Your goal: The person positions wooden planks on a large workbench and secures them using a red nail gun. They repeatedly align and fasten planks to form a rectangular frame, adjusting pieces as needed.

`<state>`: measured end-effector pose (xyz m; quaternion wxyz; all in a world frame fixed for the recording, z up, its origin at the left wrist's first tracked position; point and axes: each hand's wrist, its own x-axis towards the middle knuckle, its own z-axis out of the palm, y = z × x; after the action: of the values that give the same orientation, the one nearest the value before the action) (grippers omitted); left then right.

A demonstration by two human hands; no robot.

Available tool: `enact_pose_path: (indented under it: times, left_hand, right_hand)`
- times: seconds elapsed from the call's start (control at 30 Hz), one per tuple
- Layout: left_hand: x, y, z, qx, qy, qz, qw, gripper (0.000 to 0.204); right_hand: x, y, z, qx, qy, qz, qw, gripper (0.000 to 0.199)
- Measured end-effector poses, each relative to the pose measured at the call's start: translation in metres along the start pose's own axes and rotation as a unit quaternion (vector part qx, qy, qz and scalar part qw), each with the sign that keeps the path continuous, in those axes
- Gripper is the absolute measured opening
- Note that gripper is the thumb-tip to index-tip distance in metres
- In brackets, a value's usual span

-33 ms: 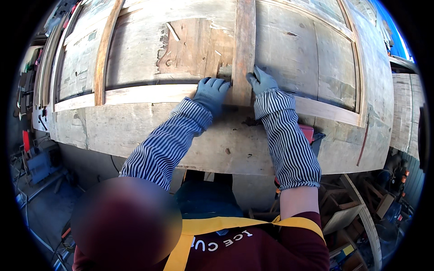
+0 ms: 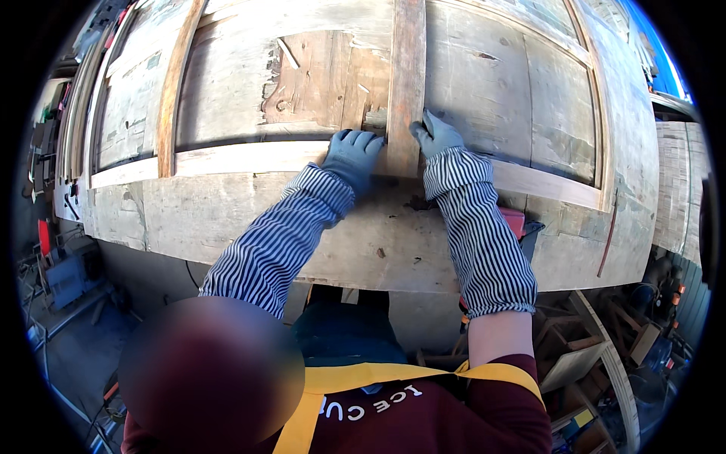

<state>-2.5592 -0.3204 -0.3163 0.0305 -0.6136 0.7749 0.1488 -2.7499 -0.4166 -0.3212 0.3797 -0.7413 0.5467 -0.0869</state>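
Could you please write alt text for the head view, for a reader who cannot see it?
Two gloved hands, the left hand and right hand, press on either side of an upright wooden slat on a large worn plywood panel. Striped sleeves cover both forearms.

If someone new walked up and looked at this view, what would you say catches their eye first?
Most likely the two grey-gloved hands, the left hand and the right hand, pressed either side of an upright wooden slat at the centre of a big weathered plywood panel. The blue-and-white striped sleeves reaching up to them stand out too. A red tool peeks out beside the right forearm.
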Motion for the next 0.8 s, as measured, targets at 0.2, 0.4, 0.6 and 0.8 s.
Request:
enact_pose_path:
  times: [0.2,0.4,0.6,0.8]
  left_hand:
    - [0.001,-0.003,0.003,0.067,-0.008,0.013,0.998,0.081]
    - [0.001,0.000,-0.004,0.063,-0.037,0.011,0.997,0.082]
    - [0.000,-0.001,0.000,0.050,-0.015,0.012,0.999,0.082]
    - [-0.004,-0.005,0.003,0.021,0.028,0.025,0.999,0.076]
  right_hand:
    - [0.002,0.002,0.005,-0.035,-0.002,-0.013,0.999,0.053]
    - [0.005,0.003,0.000,-0.041,-0.019,-0.018,0.999,0.053]
    - [0.008,0.004,-0.002,-0.028,-0.030,-0.032,0.999,0.054]
    - [0.011,0.005,0.001,-0.045,-0.042,-0.031,0.998,0.052]
